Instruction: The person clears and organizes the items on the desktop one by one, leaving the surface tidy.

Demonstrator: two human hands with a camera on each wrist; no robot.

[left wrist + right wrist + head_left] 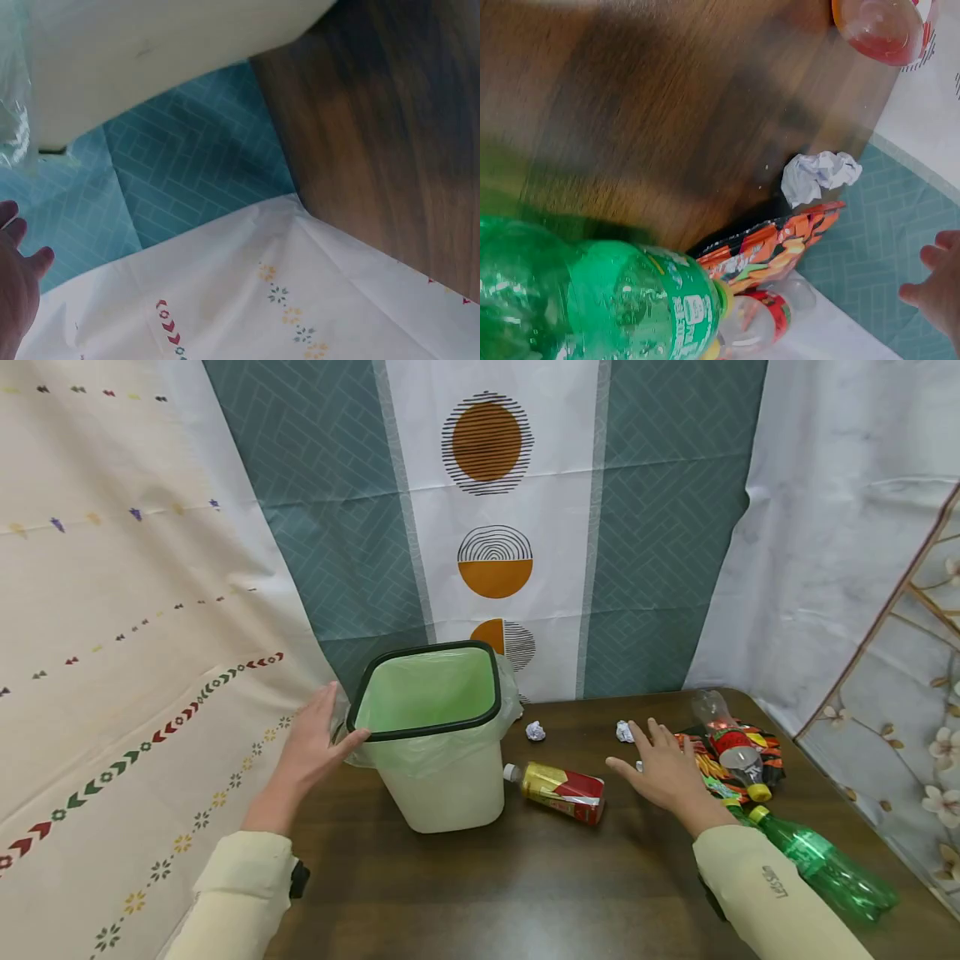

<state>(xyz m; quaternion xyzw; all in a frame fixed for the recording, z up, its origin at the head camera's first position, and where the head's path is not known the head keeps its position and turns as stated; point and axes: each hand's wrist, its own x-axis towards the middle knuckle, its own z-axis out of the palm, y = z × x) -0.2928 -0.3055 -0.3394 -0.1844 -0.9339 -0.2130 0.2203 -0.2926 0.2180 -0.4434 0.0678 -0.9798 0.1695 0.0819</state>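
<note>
A pale green waste bin (450,797) with a black rim stands on the table, lined with a clear plastic bag (427,758) folded over its rim. My left hand (303,756) is beside the bin's left side, fingers straight, the thumb right at the rim's front corner. In the left wrist view, the left hand (19,292) shows at the edge below the bin (157,56). Above the table on the right, my right hand (667,777) spreads its fingers, holding nothing. Close to its fingertips lies a crumpled paper ball (624,732). A juice bottle (558,789) lies between bin and right hand.
Another paper ball (535,731) lies right of the bin. Under and beyond the right arm are a red-and-black snack packet (768,747), a clear bottle with a red label (727,739) and green bottles (832,864). Patterned cloths (667,527) hang behind and at both sides.
</note>
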